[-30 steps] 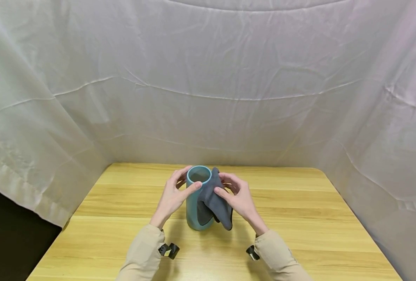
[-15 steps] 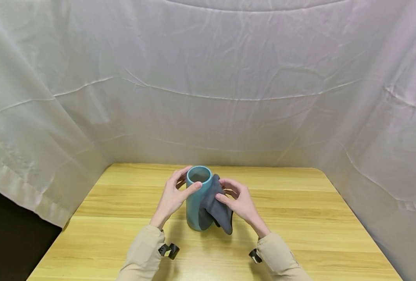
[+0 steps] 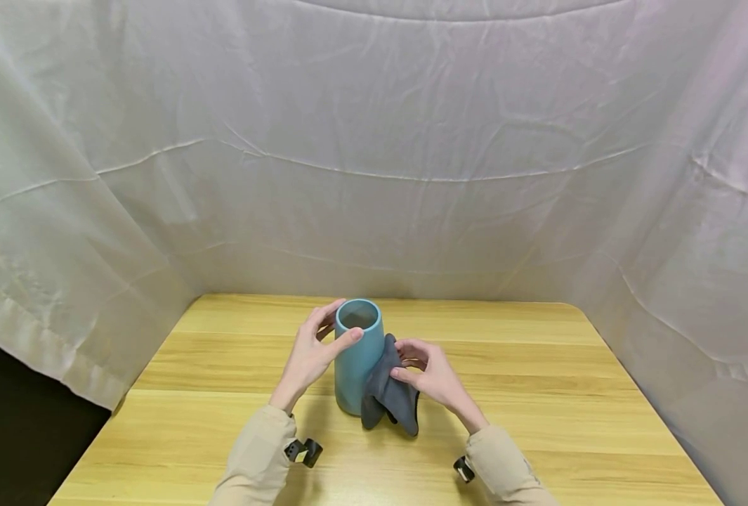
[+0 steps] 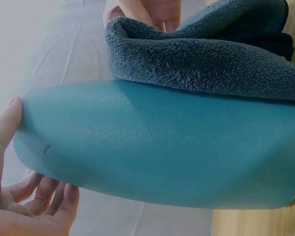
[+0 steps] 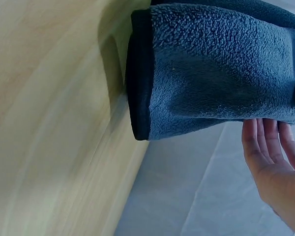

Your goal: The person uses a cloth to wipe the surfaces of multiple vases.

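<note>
A tall blue vase (image 3: 356, 362) with a round open mouth stands upright on the wooden table. My left hand (image 3: 310, 351) grips it near the rim, thumb on the near side and fingers round the far left side. Against the vase's right side lies a dark grey plush cloth (image 3: 391, 393), folded and hanging down with a black edge. My right hand (image 3: 430, 372) pinches this cloth between thumb and fingers. In the left wrist view the cloth (image 4: 187, 61) runs along the vase wall (image 4: 162, 142). The right wrist view shows its black-edged end (image 5: 140, 73) close over the table.
The light wooden table (image 3: 538, 407) reaches to a pale grey curtain (image 3: 399, 211) at the back and both sides. A dark gap (image 3: 20, 422) shows beyond the table's left edge. Each wrist carries a small black camera mount.
My right hand has moved down along the vase's right side with the cloth, baring more of the vase's upper wall. The left hand and the vase have stayed in place.
</note>
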Demonstrator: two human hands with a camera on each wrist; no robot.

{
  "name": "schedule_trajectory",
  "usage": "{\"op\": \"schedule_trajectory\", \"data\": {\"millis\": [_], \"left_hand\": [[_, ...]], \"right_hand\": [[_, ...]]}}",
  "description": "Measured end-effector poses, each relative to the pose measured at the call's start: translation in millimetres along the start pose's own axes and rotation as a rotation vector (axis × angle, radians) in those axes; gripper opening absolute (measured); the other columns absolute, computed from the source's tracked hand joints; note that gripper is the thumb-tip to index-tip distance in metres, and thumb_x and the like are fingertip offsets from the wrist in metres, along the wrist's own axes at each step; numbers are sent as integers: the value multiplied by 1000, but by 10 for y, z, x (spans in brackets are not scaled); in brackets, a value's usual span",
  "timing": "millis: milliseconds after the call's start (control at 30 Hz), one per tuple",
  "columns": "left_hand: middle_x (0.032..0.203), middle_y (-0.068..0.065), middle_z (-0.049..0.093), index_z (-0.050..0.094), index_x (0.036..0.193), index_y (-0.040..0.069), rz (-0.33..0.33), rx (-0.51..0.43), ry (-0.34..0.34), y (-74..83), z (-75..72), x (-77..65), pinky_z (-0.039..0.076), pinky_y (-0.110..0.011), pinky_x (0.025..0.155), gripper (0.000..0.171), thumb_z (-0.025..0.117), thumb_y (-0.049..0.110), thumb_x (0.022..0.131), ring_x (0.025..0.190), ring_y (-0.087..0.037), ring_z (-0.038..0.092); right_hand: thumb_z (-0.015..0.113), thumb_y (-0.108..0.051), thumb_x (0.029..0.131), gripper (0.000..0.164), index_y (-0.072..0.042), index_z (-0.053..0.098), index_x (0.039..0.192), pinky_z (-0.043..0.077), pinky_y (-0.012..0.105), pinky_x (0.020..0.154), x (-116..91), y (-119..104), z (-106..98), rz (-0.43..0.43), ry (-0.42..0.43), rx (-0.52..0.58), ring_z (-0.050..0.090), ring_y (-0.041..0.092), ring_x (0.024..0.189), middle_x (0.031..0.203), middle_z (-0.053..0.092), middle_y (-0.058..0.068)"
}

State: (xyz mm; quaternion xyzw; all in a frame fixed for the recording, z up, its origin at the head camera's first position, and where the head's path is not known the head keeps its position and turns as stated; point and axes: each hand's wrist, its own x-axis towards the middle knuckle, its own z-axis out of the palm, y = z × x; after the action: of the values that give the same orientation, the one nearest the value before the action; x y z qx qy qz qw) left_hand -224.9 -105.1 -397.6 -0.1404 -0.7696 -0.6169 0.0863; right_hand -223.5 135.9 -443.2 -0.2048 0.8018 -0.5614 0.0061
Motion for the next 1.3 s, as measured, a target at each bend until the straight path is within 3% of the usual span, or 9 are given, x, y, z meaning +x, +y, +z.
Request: {"op": "schedule_trajectory", "data": {"millis": [333, 533, 800, 1000, 1300], "left_hand": [[137, -13, 58, 56, 142, 13, -8, -6, -2, 3, 0, -4, 42, -49, 118, 60, 79, 20, 88, 126, -30, 56], [136, -13, 58, 56, 142, 13, 2, 0, -3, -8, -9, -6, 42, -49, 118, 59, 79, 19, 88, 126, -29, 57], [136, -13, 58, 56, 142, 13, -4, -4, -3, -3, -19, -9, 42, -49, 118, 59, 79, 20, 88, 127, -29, 56], [136, -13, 58, 56, 142, 13, 0, -11, -2, 10, -20, -7, 42, -48, 118, 59, 79, 19, 88, 126, -29, 57], [135, -13, 58, 56, 142, 12, -1, -14, 0, 16, -13, -12, 42, -48, 118, 59, 79, 17, 88, 126, -29, 57]], "right_hand": [[75, -3, 87, 39, 4, 64, 123, 59, 36, 95, -10, 34, 21, -12, 29, 5, 67, 23, 103, 114, 69, 23], [76, -4, 88, 39, 2, 65, 124, 57, 40, 99, -11, -4, 51, -18, 77, 31, 65, 12, 102, 116, 70, 20], [75, 0, 87, 38, 4, 64, 124, 56, 23, 93, 25, -201, 72, -141, 160, 92, 64, 4, 99, 116, 69, 24], [73, 0, 88, 38, 4, 64, 125, 55, 21, 94, 88, -378, 92, -219, 222, 145, 64, 4, 98, 117, 67, 26], [74, 3, 87, 38, 5, 64, 124, 56, 21, 93, 103, -431, 77, -234, 231, 146, 65, 3, 97, 117, 67, 26]]}}
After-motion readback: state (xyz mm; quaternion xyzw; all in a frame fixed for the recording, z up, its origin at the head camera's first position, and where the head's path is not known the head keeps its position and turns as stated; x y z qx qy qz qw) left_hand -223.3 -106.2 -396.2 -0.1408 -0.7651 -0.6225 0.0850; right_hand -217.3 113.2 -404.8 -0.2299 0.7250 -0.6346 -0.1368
